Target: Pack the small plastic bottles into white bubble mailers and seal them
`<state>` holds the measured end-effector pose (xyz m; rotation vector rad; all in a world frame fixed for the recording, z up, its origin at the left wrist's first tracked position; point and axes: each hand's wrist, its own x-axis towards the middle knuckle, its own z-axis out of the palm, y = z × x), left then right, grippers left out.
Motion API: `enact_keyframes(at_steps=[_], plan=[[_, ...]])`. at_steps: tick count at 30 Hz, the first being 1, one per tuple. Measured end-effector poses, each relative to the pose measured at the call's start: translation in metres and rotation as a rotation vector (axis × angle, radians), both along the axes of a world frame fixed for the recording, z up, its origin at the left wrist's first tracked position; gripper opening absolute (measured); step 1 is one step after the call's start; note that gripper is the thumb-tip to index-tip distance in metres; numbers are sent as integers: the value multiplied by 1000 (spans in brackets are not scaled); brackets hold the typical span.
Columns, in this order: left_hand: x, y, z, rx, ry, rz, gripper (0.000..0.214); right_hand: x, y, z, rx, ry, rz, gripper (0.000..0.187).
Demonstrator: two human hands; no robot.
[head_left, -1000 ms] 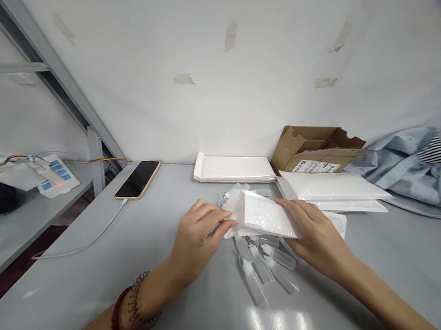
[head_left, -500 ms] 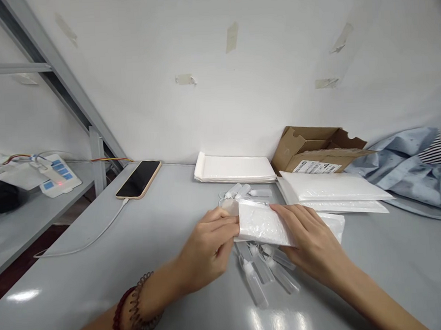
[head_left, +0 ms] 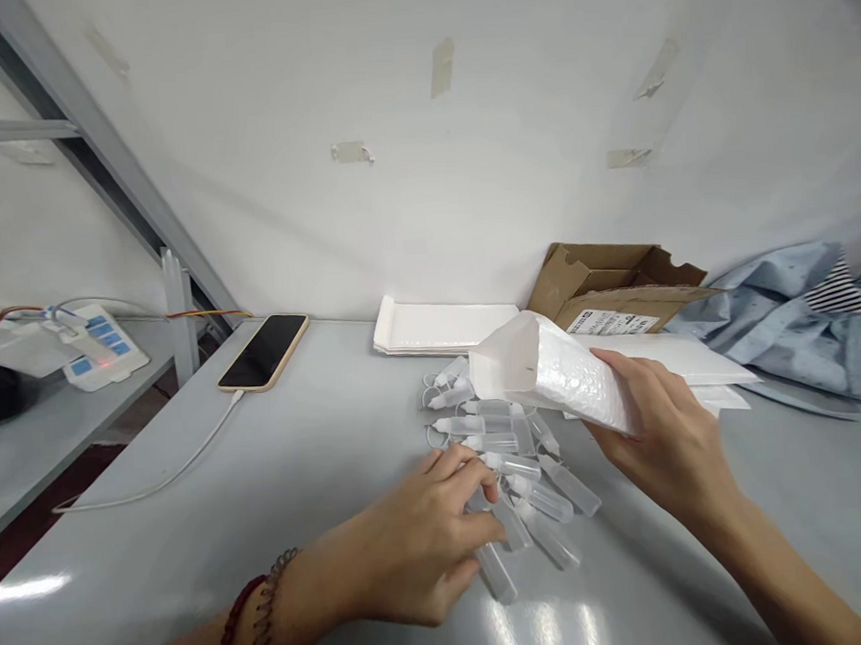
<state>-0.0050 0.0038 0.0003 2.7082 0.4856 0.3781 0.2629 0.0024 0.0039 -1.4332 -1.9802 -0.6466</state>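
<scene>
Your right hand gripped a white padded bubble mailer from below, held off the table with its open mouth tilted toward 9 o'clock. Your left hand lay low at 6 o'clock, fingers curled onto the small clear plastic dropper bottles scattered on the grey table; whether it had one pinched, can't tell. Step in hand, as I judge it: picking up bottles to load the mailer. Next move calls for closing on a bottle and bringing it to the mailer's mouth at 12 o'clock of the pile. Outward: flat stack of white mailers at 12, brown cardboard box at 1, black phone on a charging cable at 10.
</scene>
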Motion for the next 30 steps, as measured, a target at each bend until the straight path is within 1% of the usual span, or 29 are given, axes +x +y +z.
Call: enact_keyframes(at_steps=[2, 4, 7, 9, 11, 13, 15, 17, 20, 26, 28, 30], plan=[[0, 1, -2, -9, 3, -9, 14, -1, -1, -1, -11, 1, 14, 46], [0, 2, 0, -75, -63, -23, 13, -3, -1, -1, -14, -15, 46, 45], [-2, 5, 7, -234, -284, -34, 19, -4, -1, -2, -42, -50, 96, 45], [-4, 7, 12, -277, -485, 6, 21, -5, 0, -3, -72, -61, 116, 45], [-6, 11, 15, -220, -655, 115, 22, -6, 1, -4, -89, -64, 133, 45], [-7, 16, 14, -62, -744, 267, 24, -7, 1, -5, -98, -65, 151, 45], [-7, 20, 11, 131, -747, 407, 25, -9, 1, -6, -105, -62, 168, 46], [-7, 23, 7, 264, -718, 477, 25, -12, 0, -5, -115, -60, 184, 48], [-5, 24, 1, 320, -693, 469, 23, -17, -3, -5, -134, -63, 219, 51], [-1, 20, -3, 382, -737, 431, 26, -28, -7, -10, -163, -82, 280, 50], [0, 19, -3, 365, -700, 386, 29, -30, -8, -11, -170, -87, 286, 50], [0, 18, -4, 295, -644, 315, 31, -30, -8, -12, -172, -84, 288, 51]])
